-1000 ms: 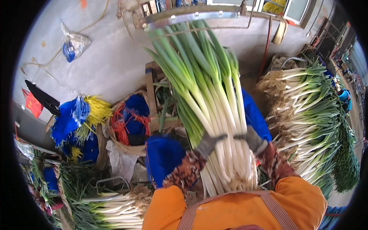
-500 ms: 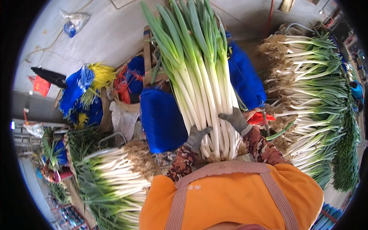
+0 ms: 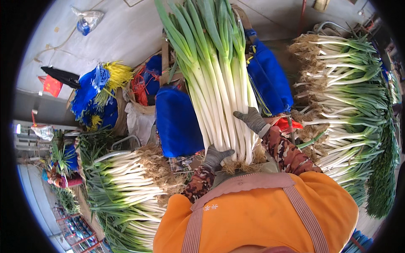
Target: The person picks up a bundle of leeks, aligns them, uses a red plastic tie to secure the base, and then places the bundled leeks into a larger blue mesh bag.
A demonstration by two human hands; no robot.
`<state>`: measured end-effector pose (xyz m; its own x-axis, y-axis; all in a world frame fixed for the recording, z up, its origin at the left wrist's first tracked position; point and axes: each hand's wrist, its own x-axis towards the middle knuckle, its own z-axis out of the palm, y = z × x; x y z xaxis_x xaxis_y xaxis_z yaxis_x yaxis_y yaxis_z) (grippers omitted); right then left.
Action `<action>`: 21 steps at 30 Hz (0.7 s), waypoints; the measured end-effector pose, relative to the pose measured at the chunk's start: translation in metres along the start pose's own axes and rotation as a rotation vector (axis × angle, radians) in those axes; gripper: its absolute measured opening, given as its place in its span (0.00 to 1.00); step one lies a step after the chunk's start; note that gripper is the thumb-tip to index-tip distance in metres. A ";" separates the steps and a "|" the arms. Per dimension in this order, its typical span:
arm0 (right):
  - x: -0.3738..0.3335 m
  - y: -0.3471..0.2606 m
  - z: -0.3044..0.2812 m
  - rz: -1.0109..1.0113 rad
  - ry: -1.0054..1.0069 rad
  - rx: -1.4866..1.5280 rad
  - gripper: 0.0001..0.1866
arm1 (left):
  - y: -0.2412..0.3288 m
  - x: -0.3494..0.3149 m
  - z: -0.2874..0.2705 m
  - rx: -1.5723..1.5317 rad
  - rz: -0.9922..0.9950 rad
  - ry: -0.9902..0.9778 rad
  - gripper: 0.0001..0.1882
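A big bundle of long green onions (image 3: 221,101) lies in front of me, its green leaves pointing away and its root ends near my apron. My left hand (image 3: 216,157), in a grey knit glove, grips the bundle's left side close to the roots, with the thumb laid across the white stalks. Higher up on the right side, my gloved right hand (image 3: 253,121) holds the same bundle, thumb over the stalks. The fingers beneath the bundle are hidden on both hands. Blue cloth padding (image 3: 177,122) flanks the onions on the left, with more blue padding (image 3: 270,78) on the right.
Rows of rooted onions are heaped on the right (image 3: 341,114), with another onion pile (image 3: 126,181) at the lower left. Blue and yellow fibre bundles (image 3: 99,90) and a sack with red strings (image 3: 141,90) stand at the back left. A person (image 3: 63,179) is at the far left.
My right hand has moved up and a little left along the stalks. The left hand now sits slightly lower, nearer the roots. Both stay on the bundle.
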<state>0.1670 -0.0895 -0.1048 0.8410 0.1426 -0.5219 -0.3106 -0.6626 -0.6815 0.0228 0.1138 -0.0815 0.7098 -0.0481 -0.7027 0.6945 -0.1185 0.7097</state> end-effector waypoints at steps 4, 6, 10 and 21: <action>-0.003 -0.016 -0.004 0.068 0.038 -0.016 0.44 | -0.013 0.013 0.010 -0.110 0.018 0.075 0.24; -0.002 0.003 -0.002 -0.073 0.138 -0.079 0.35 | -0.015 0.017 0.010 -0.092 -0.068 0.061 0.22; -0.033 0.008 -0.004 -0.041 0.242 0.234 0.20 | -0.053 0.033 -0.008 -0.041 0.186 -0.211 0.35; -0.075 0.008 -0.051 -0.045 0.490 0.599 0.13 | -0.019 0.011 -0.008 0.143 0.112 -0.165 0.22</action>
<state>0.1238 -0.1436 -0.0449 0.9152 -0.2740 -0.2955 -0.3405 -0.1336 -0.9307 0.0186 0.1234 -0.1022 0.7447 -0.2286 -0.6270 0.5804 -0.2419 0.7775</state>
